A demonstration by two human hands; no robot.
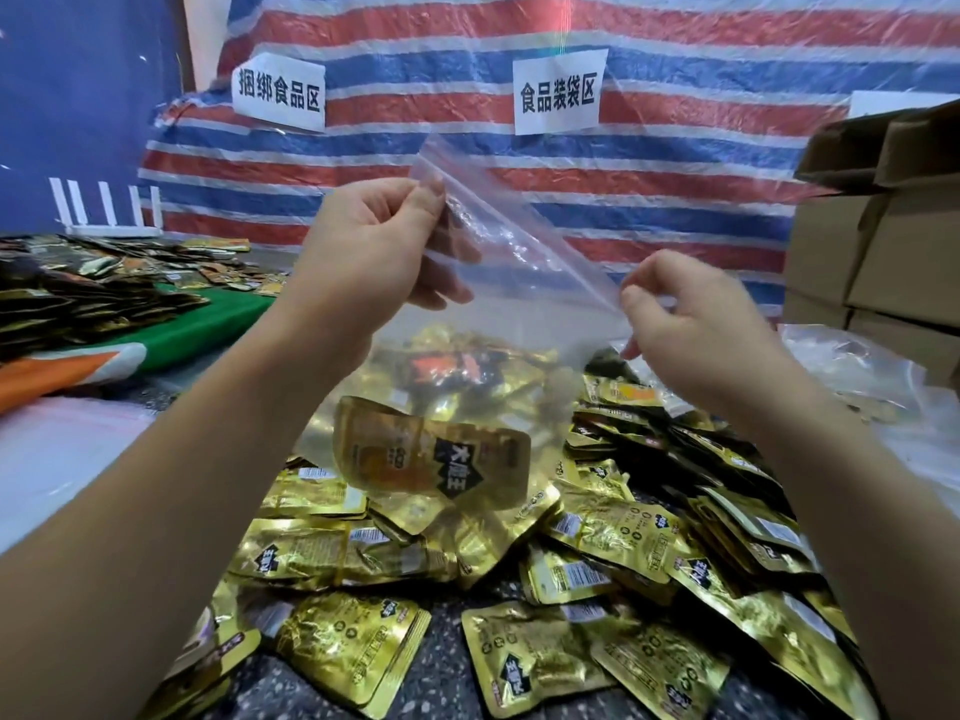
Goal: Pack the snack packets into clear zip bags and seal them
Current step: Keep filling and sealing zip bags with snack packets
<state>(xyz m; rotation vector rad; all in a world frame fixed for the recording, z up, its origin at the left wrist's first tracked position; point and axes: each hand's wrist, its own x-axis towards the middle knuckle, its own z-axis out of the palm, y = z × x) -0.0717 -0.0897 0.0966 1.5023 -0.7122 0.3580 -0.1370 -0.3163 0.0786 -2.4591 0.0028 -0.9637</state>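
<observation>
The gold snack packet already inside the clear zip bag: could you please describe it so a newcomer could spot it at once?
Start at the clear zip bag that the left hand and right hand hold up by its top edge. Inside it hangs one gold snack packet, raised above the loose packets on the table and blurred by the plastic.
</observation>
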